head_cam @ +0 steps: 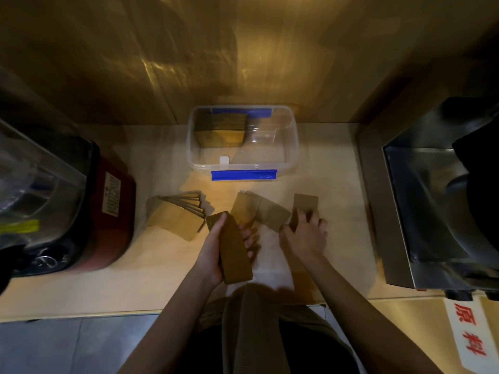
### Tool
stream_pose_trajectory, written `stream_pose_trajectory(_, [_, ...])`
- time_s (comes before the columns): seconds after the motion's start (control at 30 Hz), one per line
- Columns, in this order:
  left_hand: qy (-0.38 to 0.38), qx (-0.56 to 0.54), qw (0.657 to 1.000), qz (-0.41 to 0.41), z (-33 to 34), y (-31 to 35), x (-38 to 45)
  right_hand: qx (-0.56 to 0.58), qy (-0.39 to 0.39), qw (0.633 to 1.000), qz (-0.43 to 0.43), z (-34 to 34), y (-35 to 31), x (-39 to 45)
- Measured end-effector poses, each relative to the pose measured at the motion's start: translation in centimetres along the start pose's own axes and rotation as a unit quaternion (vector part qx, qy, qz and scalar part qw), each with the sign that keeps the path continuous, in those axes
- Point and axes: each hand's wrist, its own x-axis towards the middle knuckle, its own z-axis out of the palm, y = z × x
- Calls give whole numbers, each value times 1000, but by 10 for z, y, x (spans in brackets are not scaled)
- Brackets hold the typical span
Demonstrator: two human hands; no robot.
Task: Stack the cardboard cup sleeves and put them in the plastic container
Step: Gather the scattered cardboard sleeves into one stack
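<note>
My left hand [213, 249] grips a stack of brown cardboard cup sleeves [234, 252] held upright over the counter's front. My right hand [305, 233] rests on loose sleeves [272, 214] lying flat just right of it, fingers closing on one sleeve [305, 205]. A fanned pile of sleeves [175, 214] lies to the left. The clear plastic container [290, 147] with blue clips stands behind, and a stack of sleeves [221, 129] sits in its back left corner.
A red and black appliance [108, 211] with a clear jug stands at the left. A steel machine [432, 211] fills the right. A wooden wall rises behind the container. A red-lettered label [467, 336] is at the lower right.
</note>
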Motion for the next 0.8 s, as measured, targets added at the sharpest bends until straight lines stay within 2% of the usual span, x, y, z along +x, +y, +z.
stream_pose_trajectory(0.4, [32, 9, 999, 17, -2, -3, 2, 49, 33, 998, 7, -5, 19, -8])
stream_pose_trajectory(0.47, [31, 8, 999, 17, -3, -4, -1, 100, 20, 994, 28, -13, 16, -7])
stream_pose_trajectory(0.6, [26, -2, 999, 23, -2, -5, -8, 314, 0, 949, 39, -27, -3, -20])
stream_pose_trajectory(0.7, [14, -15, 999, 35, -3, -6, -12, 426, -52, 903, -39, -35, -25, -50])
stream_pose_trajectory(0.8, [-16, -17, 998, 67, -5, -9, -18, 443, -109, 881, -122, -37, -47, -83])
